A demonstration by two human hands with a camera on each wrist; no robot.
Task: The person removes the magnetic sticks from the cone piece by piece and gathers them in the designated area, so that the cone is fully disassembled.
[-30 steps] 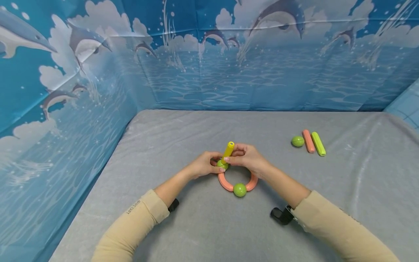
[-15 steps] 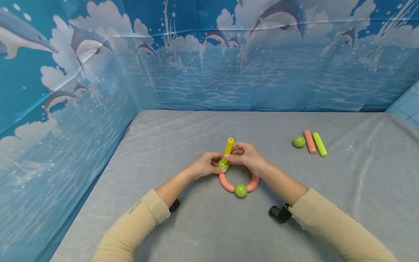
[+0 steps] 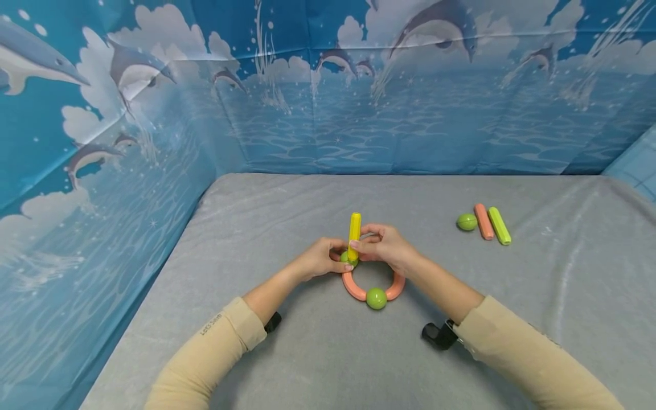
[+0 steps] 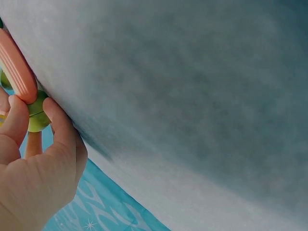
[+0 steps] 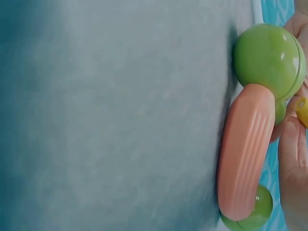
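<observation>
Pinched in my right hand (image 3: 389, 247) is a straight yellow rod (image 3: 355, 230), standing nearly upright with its lower end at a green ball (image 3: 346, 261). My left hand (image 3: 320, 259) grips that ball between fingers and thumb; the left wrist view shows the fingers around the green ball (image 4: 39, 115) at the end of a ribbed pink curved rod (image 4: 18, 70). Two pink curved rods (image 3: 353, 286) meet at a front green ball (image 3: 376, 298), forming a half ring on the table. In the right wrist view, another green ball (image 5: 257, 211) shows at the right curved rod's (image 5: 245, 149) far end.
Right of the hands, a loose green ball (image 3: 467, 222), a straight pink rod (image 3: 484, 221) and a yellow-green rod (image 3: 499, 225) lie side by side on the grey cloth-covered table (image 3: 328, 353). A blue dolphin-print curtain (image 3: 328, 125) borders the back and left.
The yellow rod has swung from leaning right to nearly upright over the left green ball, moved by my right hand. My left hand has held its place on the ball.
</observation>
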